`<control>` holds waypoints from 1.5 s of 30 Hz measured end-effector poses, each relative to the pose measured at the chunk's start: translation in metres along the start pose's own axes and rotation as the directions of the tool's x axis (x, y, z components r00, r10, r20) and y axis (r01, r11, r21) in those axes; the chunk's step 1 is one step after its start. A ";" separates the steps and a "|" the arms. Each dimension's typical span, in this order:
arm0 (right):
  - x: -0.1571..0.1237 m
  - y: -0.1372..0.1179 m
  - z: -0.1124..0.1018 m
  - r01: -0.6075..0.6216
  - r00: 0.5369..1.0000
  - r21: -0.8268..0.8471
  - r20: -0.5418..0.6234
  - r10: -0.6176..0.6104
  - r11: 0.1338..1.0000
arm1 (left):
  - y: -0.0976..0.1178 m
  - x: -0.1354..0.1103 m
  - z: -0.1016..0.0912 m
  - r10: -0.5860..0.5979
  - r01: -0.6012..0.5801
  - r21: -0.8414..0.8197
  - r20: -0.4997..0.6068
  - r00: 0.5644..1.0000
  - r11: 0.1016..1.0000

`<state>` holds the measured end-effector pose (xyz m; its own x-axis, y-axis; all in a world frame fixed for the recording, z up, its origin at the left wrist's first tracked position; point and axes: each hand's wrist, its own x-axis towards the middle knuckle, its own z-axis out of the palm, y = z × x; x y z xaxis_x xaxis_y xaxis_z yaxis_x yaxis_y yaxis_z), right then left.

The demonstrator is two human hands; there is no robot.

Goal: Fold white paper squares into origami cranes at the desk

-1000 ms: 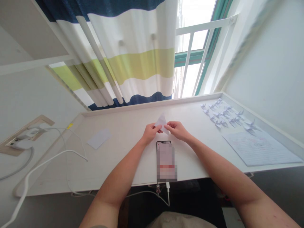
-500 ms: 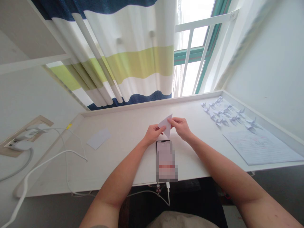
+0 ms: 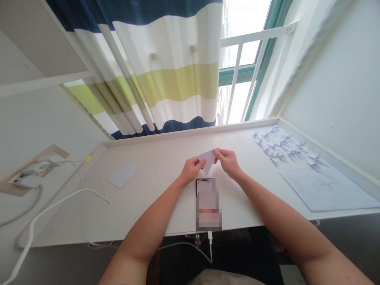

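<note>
A small piece of white paper (image 3: 208, 160), folded into a roughly triangular shape, is held up between my two hands above the desk. My left hand (image 3: 192, 168) pinches its left side, with the thumb across its face. At the upper right corner, my right hand (image 3: 226, 160) grips the paper between thumb and fingers. Just below the hands lies a phone (image 3: 204, 202), its screen partly blurred out and a white cable plugged into its lower end.
Several folded paper cranes (image 3: 285, 144) stand at the desk's back right, beside a written sheet (image 3: 326, 190). A loose paper (image 3: 124, 174) lies on the left of the white desk (image 3: 154, 158). White cables (image 3: 59, 198) run from a wall socket (image 3: 32, 170). A raised rim borders the desk.
The paper has turned slightly in my hands, and its lower point hangs a little further left. My right fingers have shifted to its upper corner. The camera view has tilted a little.
</note>
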<state>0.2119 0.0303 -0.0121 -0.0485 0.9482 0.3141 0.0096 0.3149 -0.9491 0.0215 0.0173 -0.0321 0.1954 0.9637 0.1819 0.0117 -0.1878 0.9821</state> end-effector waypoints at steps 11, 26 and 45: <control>-0.001 0.002 -0.002 -0.029 0.999 -0.004 0.026 0.029 1.000 | 0.001 0.002 -0.006 -0.022 0.020 -0.032 -0.071 0.997 0.999; -0.001 0.003 0.001 -0.120 0.993 0.013 0.000 0.120 0.993 | 0.001 0.001 -0.001 0.015 -0.007 0.049 -0.165 0.986 0.999; -0.006 -0.003 0.005 -0.308 0.945 0.066 0.138 0.297 0.949 | 0.011 -0.003 -0.007 0.243 -0.186 0.310 -0.155 0.958 0.932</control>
<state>0.2073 0.0238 -0.0116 -0.1812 0.9834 0.0110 -0.0416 0.0035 -0.9991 0.0142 0.0138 -0.0215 0.0377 0.9065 0.4204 0.2789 -0.4135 0.8667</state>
